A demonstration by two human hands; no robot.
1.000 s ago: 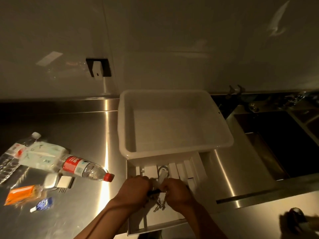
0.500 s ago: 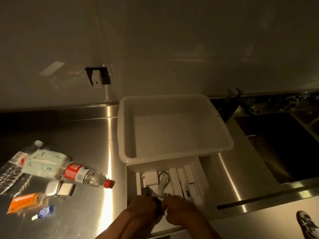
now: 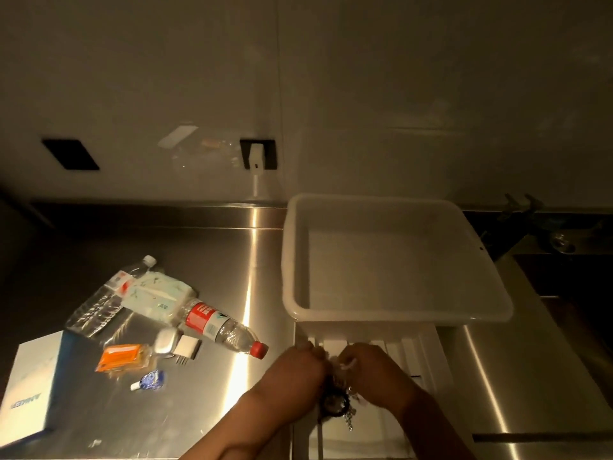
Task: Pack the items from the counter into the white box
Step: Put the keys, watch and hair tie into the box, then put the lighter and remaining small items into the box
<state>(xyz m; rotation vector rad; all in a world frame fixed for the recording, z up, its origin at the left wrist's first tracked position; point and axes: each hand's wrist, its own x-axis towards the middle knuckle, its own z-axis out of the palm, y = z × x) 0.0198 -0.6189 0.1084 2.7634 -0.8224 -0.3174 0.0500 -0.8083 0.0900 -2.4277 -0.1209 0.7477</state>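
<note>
The white box (image 3: 394,315) stands empty at the back of the steel counter (image 3: 212,260). Just in front of it, over a white slatted tray (image 3: 421,353), my left hand (image 3: 293,373) and my right hand (image 3: 371,370) meet with fingers curled. Together they hold a small white item with a dark watch and a chain (image 3: 335,403) hanging below. On the counter to the left lie a red-capped bottle (image 3: 222,327), a clear bottle (image 3: 106,293), a tissue pack (image 3: 156,293), an orange packet (image 3: 121,356), a small white case (image 3: 166,340), a blue tape roller (image 3: 151,381) and a white carton (image 3: 31,383).
A sink (image 3: 570,280) lies to the right of the box, with a tap fitting (image 3: 520,204) on the wall behind it. A wall socket with a white plug (image 3: 257,154) sits above the counter's back edge.
The view has shifted left and down, bringing the white carton into sight. My hands have stayed joined in front of the box, and the watch and chain now hang below them.
</note>
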